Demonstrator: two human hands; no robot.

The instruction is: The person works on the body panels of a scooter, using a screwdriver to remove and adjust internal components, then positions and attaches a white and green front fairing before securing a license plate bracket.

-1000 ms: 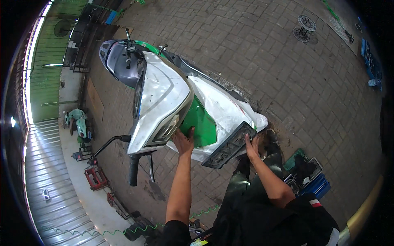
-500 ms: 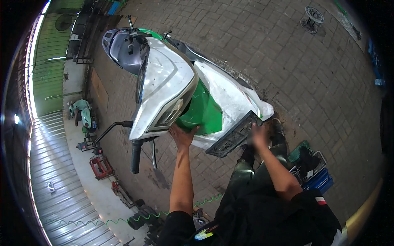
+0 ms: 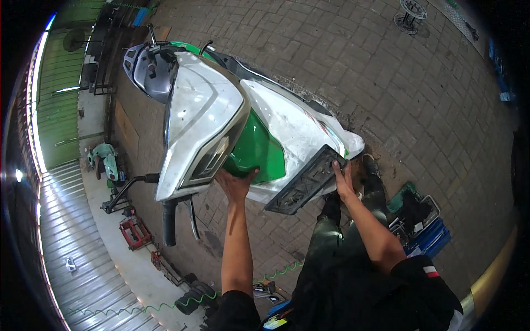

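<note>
A white and green motor scooter (image 3: 204,94) stands in front of me. My left hand (image 3: 236,186) is against its front, under the headlight (image 3: 208,160) and over the lower edge of the green panel (image 3: 258,146). The thumb is spread away from the fingers, whose tips are partly hidden by the headlight housing. A long black plate bracket (image 3: 303,182) slants across the scooter's lower front, near the front fender (image 3: 350,140). At the bracket's right end, my right hand (image 3: 343,181) touches it with fingers stretched out and apart.
To the right of my legs lie a blue crate (image 3: 430,238) and a green container (image 3: 403,198). A red metal stand (image 3: 135,229) is along the left wall. A coiled green hose (image 3: 284,270) runs behind my left arm. Far right stands a round metal stand (image 3: 411,14).
The view has shifted, so the scooter sits a little further left. My right hand, blurred before, now rests with stretched fingers at the bracket's end. The left hand stays under the headlight.
</note>
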